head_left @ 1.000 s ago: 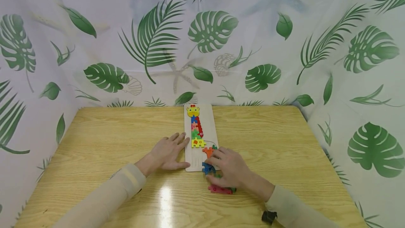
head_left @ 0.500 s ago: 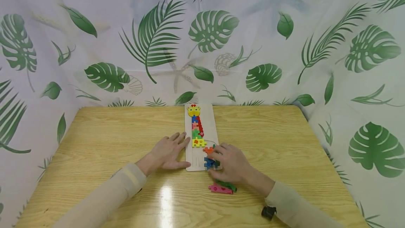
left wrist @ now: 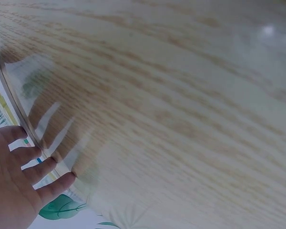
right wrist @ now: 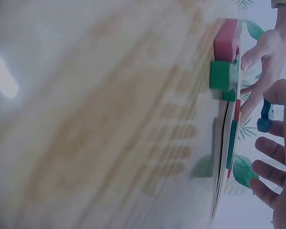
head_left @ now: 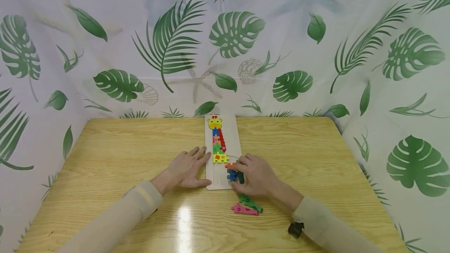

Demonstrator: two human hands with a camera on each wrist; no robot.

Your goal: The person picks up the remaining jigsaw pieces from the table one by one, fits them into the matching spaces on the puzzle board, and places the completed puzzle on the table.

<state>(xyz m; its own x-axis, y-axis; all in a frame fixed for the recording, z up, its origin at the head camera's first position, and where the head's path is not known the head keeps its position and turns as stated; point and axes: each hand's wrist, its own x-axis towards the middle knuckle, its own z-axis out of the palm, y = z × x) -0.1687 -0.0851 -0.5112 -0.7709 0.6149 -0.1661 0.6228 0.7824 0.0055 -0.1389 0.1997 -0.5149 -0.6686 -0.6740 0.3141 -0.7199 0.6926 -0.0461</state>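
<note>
My left hand [head_left: 186,169] lies with spread fingers at the left edge of a pale wooden puzzle board [head_left: 230,136]. Over the board's lower right part, my right hand [head_left: 256,175] pinches a blue puzzle piece [right wrist: 264,119] between thumb and index finger; its other fingers are extended. An orange piece [head_left: 230,165] lies just above the blue one, partly covered by the fingers. Up the board runs a giraffe's neck of joined pieces, topped by a yellow giraffe head [head_left: 215,123], with a red mane piece [head_left: 222,141] beside it and a yellow piece [head_left: 220,158] at its base.
Below the board, a green puzzle piece [head_left: 250,203] and a pink puzzle piece [head_left: 245,209] lie side by side on the wooden table [head_left: 133,143]. A leaf-patterned cloth [head_left: 197,50] hangs behind and around the table.
My right hand has moved the blue piece up from the board's lower edge, close below the orange piece. The green piece near the pink one is now uncovered. My left hand stays put.
</note>
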